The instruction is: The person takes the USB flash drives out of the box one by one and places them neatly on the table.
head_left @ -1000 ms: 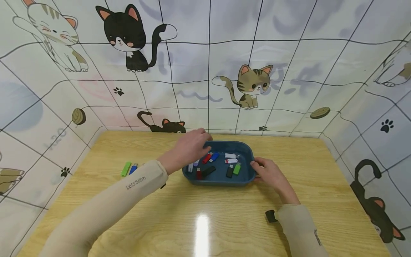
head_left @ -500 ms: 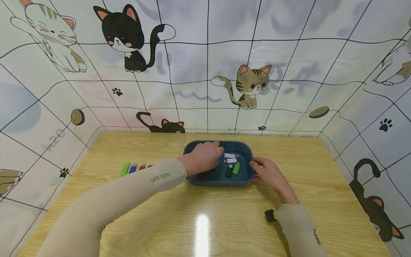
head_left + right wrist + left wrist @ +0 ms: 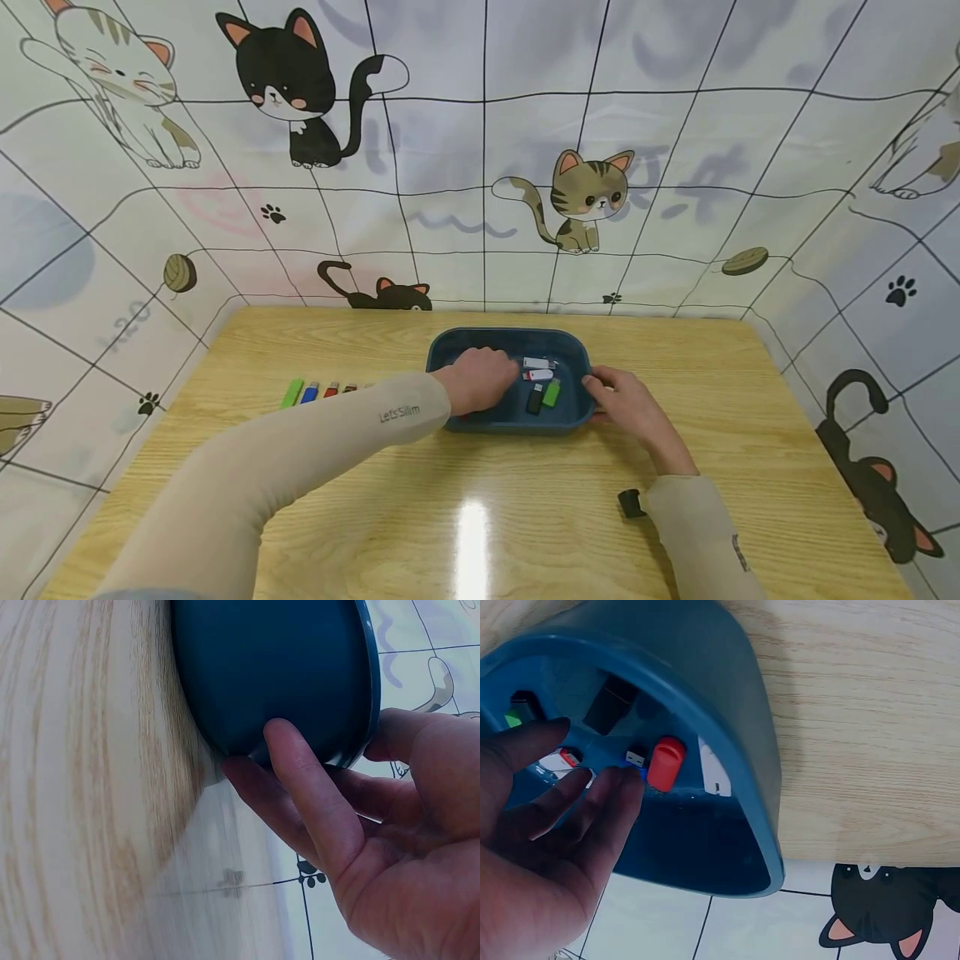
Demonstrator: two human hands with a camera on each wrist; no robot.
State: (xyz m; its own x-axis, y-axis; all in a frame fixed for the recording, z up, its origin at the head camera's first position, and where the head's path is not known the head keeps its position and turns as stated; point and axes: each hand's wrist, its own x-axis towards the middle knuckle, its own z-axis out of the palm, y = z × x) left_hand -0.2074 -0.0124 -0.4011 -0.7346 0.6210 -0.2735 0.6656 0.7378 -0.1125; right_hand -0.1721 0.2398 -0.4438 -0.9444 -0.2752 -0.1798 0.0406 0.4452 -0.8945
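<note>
The right hand [image 3: 628, 408] grips the tray [image 3: 540, 427] at three o'clock. Inside, the nearer left hand [image 3: 547, 859] is half spread, seemingly holding nothing. From its palm in that wrist view, the silver-tipped blue stick [image 3: 635, 758], mostly hidden, lies towards half past one; the smooth red stick [image 3: 666, 763], towards two, points to one.

"Let's Slim" txt on L sleeve [image 3: 300, 450]

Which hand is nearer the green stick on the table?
Left. The left hand reaches into the tray, right of the green stick; the right hand, farther right, holds the tray's right end.
</note>
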